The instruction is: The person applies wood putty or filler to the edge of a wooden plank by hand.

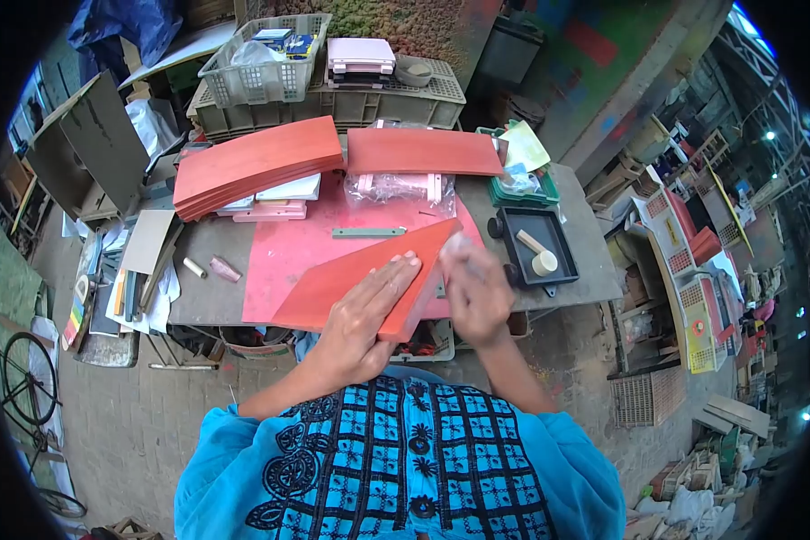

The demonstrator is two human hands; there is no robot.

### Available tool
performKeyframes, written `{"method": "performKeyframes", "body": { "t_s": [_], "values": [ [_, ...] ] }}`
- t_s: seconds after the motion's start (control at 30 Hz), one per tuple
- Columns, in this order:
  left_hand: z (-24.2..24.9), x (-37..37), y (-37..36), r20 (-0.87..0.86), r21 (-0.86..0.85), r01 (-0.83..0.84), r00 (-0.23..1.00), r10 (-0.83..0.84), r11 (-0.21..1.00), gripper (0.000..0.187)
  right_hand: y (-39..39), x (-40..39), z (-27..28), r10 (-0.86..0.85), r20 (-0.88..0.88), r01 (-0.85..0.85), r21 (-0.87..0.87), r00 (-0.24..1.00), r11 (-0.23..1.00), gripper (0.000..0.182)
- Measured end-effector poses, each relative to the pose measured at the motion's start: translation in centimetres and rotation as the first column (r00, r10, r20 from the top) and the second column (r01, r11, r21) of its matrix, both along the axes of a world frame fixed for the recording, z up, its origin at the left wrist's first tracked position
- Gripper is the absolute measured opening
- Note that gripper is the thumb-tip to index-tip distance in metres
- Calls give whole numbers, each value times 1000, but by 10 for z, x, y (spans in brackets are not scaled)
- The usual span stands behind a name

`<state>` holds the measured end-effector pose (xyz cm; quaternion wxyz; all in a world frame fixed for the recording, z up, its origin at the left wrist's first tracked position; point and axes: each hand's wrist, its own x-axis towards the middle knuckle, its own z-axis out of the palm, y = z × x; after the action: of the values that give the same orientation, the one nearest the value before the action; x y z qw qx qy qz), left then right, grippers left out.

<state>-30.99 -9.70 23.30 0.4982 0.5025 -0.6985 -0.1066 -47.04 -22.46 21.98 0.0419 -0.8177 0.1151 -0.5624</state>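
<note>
My left hand [369,306] grips a red-painted board [342,279], its fingers stretched together over the top face and the thumb side at the lower edge. The board is tilted above the table, with its pale edge turned toward my right. At that edge is my right hand [479,292], slightly blurred, with fingers closed on a small white wad [456,249] that looks like cloth. The wad touches the board near its upper right corner. A pink sheet [279,247] lies under the board, with a green-grey strip [369,232] on it.
Beyond my hands are a stack of red boards [256,166] and another red board [423,151] on a plastic-wrapped pink item. To the right sits a black tray [538,243] with a wooden-handled tool [542,259], by a green basket [522,193]. Crates [265,76] stand behind.
</note>
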Motion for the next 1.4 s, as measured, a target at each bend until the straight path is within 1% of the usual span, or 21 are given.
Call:
{"method": "performKeyframes", "body": {
  "t_s": [0.03, 0.13, 0.27, 0.3, 0.37, 0.4, 0.43, 0.5, 0.53, 0.57, 0.63, 0.7, 0.83, 0.93, 0.97, 1.03, 1.07, 1.2, 1.33, 1.37, 1.4],
  "values": [
    [-1, -1, 1, -4, 8, 7, 1000, -7, 1000, 71, -13, -1, -2, -97, -20, 98, 39, 995, 994, 28],
    [1, -2, 2, 8, 42, -1, 1000, 0, 999, 71, -30, -7, 3, -135, -10, 135, 172, 991, 976, 35],
    [0, 2, 3, 8, 24, 7, 1000, -7, 1000, 71, 1, 2, 1, 56, 29, -58, 60, 998, 996, 37],
    [2, 1, 4, 1, 47, 6, 1000, -6, 999, 71, -12, 2, -1, -100, -3, 100, -11, 995, 995, 33],
    [7, -1, 4, -1, 87, 2, 1000, -2, 996, 71, -46, 3, -15, -65, 93, 31, 328, 994, 944, 30],
    [9, -1, 7, 6, 99, 5, 1000, -6, 995, 71, -61, -5, -21, -80, 155, -3, 469, 985, 883, 29],
    [10, -1, 9, 14, 105, 20, 1000, -21, 994, 70, -66, -3, -26, -17, 423, -341, 754, 906, 562, 28],
    [13, -4, 14, -2, 146, -20, 1000, 21, 989, 67, -74, -6, -29, -50, 630, -585, 746, 775, 317, 30],
    [5, -2, 18, -56, 288, -58, 995, 77, 956, 63, -72, -1, -28, -112, 691, -623, 701, 714, 348, 28],
    [-8, 0, 18, -29, 166, -108, 993, 114, 980, 60, -69, 2, -25, -189, 717, -650, 691, 671, 317, 24],
    [-15, 3, 28, 6, 443, -358, 918, 397, 822, 40, -96, 15, -58, -263, 746, -678, 665, 611, 313, 21],
    [-30, 10, 14, -164, 215, -279, 934, 317, 936, 43, -95, 24, -60, -373, 742, -733, 650, 557, 199, 18],
    [-25, 16, 15, -20, 143, -306, 950, 311, 941, 51, -85, 36, -54, -465, 779, -900, 423, 421, -106, 15],
    [-8, 1, 9, -51, 86, -234, 970, 238, 969, 54, -71, 36, -68, -144, 819, -831, 548, 556, -91, 24],
    [-6, 2, 12, -84, 211, -243, 960, 266, 947, 54, -72, 42, -78, -141, 780, -791, 609, 610, -50, 31],
    [-10, -2, 4, -114, 115, -233, 963, 246, 966, 53, -65, 40, -73, -131, 748, -759, 641, 651, -113, 37],
    [-12, 1, 3, -83, 99, -248, 963, 256, 964, 53, -56, 38, -64, -151, 724, -738, 670, 673, -78, 37],
    [9, -7, 9, -4, 371, -274, 955, 297, 887, 46, -52, 21, -60, -215, 621, -629, 776, 754, 36, 35],
    [8, -8, 4, 73, 237, -260, 966, 250, 936, 51, -47, 2, -50, -257, 692, -702, 709, 675, 68, 35],
    [7, -8, 1, 95, 216, -232, 972, 216, 948, 59, -48, -2, -51, -271, 684, -689, 719, 677, 90, 29],
    [6, -8, 2, 48, 257, -255, 967, 251, 932, 55, -50, -8, -55, -210, 609, -592, 793, 765, 145, 27]
  ]
}}
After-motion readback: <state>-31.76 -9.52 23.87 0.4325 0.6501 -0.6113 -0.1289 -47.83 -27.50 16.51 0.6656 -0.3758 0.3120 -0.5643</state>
